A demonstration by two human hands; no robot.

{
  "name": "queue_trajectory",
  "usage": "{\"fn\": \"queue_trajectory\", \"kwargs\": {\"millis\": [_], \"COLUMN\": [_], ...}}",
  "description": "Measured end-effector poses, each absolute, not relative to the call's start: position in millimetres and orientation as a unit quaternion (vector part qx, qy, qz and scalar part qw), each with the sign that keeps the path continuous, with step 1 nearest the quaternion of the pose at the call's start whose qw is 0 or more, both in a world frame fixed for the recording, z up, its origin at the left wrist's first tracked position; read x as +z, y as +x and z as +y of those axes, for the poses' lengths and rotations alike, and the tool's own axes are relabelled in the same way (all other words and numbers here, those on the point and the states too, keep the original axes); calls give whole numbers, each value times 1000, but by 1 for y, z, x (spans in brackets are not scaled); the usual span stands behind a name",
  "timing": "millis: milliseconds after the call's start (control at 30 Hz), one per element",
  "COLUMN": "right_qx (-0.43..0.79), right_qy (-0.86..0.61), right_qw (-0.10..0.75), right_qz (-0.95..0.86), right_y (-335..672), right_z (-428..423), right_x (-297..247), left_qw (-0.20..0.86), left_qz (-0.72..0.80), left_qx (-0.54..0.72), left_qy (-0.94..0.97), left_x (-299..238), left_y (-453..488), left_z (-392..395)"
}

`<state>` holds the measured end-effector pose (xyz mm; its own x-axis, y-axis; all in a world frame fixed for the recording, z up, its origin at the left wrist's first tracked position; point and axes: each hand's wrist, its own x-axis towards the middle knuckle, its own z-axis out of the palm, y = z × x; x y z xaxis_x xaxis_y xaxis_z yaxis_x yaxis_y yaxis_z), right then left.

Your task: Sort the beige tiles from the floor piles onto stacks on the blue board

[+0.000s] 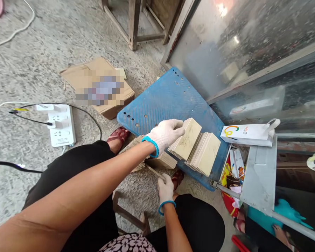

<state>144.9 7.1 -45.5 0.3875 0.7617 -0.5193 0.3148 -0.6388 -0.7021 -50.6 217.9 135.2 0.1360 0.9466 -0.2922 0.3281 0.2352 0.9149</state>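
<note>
My left hand (pixel 166 134), in a white knit glove with a blue cuff, is closed round the top of a stack of thin beige tiles (pixel 186 140) standing on edge on a blue plastic board (pixel 170 98). A second stack of the same tiles (pixel 205 154) leans just to its right. More tiles (pixel 136 148) lie lower, between the board and my knees. My gloved right hand (pixel 165 187) is below the board's front edge, fingers closed on a thin flat strip (pixel 154 172) that I cannot name.
A flattened cardboard box (pixel 98 85) lies on the concrete floor beyond the board. A white power strip (pixel 60 124) with cables sits at left. At right are a grey metal frame (pixel 259 171), a white paper bag (pixel 248 134) and glass panels (pixel 252 49). A wooden stool leg (pixel 132 24) stands behind.
</note>
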Motion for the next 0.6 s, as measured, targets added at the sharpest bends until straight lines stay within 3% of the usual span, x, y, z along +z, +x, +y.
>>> {"fn": "queue_trajectory", "kwargs": {"millis": [100, 267, 467, 600], "right_qx": [364, 366, 362, 405], "right_qy": [-799, -749, -703, -664], "right_qw": [193, 137, -1, -2], "right_qz": [-439, -535, -612, -629], "right_y": [149, 146, 149, 169], "right_z": [5, 14, 52, 82], "right_x": [-43, -27, 17, 60], "left_qw": [519, 515, 531, 532], "left_qz": [590, 602, 586, 584], "left_qx": [278, 245, 249, 245], "left_qy": [552, 559, 560, 561], "left_x": [139, 143, 144, 144], "left_y": [-51, -52, -54, -51], "left_z": [216, 215, 216, 216]}}
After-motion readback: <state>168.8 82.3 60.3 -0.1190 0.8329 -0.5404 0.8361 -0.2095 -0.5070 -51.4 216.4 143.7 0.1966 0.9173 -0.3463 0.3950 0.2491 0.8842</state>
